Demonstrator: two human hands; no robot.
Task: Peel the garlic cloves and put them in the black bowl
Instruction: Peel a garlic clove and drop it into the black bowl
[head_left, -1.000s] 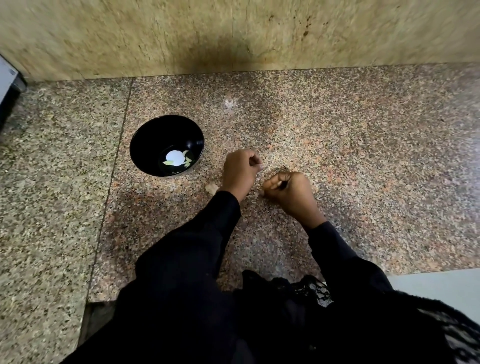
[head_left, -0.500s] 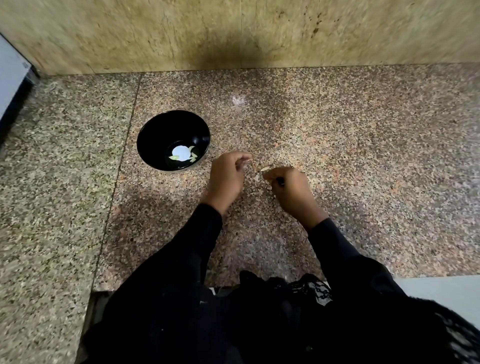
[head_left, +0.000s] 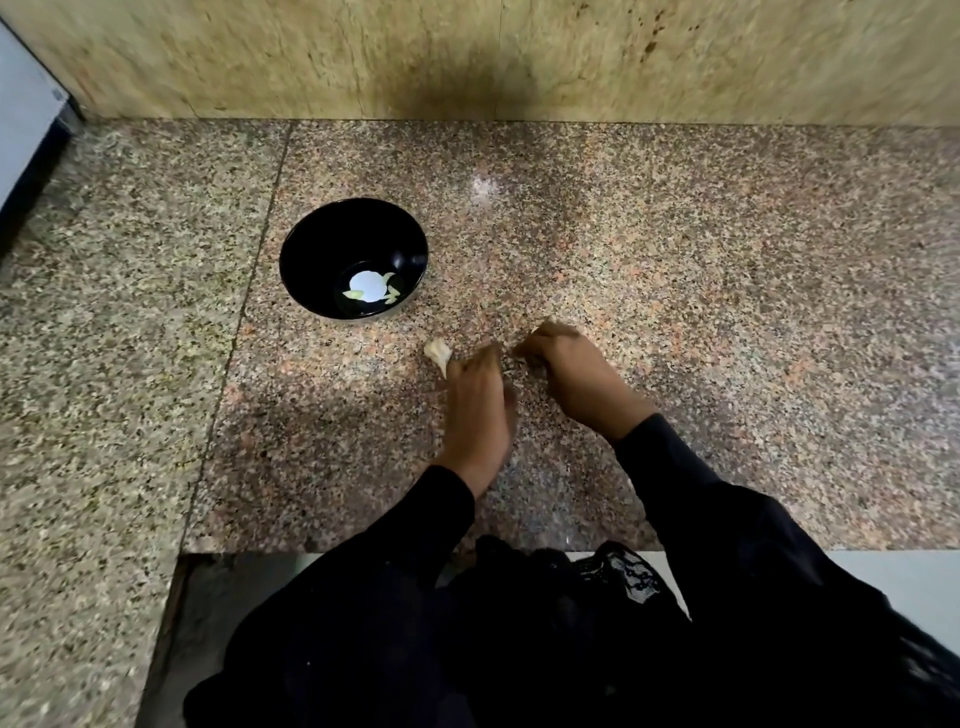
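Note:
A black bowl (head_left: 311, 244) stands on the granite counter (head_left: 675, 291) with a few peeled garlic cloves (head_left: 390, 295) at its bottom. A pale garlic piece (head_left: 438, 352) lies on the counter just below and right of the bowl. My left hand (head_left: 478, 405) is blurred, and its fingertips are right beside that piece; I cannot tell whether they touch it. My right hand (head_left: 571, 374) is close to the right, with its fingers curled and pinching a small pale garlic clove (head_left: 535, 330) that is mostly hidden.
A tan stone wall (head_left: 519, 57) runs along the back of the counter. A white appliance edge (head_left: 26, 130) is at the far left. The counter's front edge (head_left: 363, 552) runs just below my forearms.
My left hand has drawn back toward me and now has its fingertips beside the garlic piece. My right hand has stayed almost in place, its fingers still curled.

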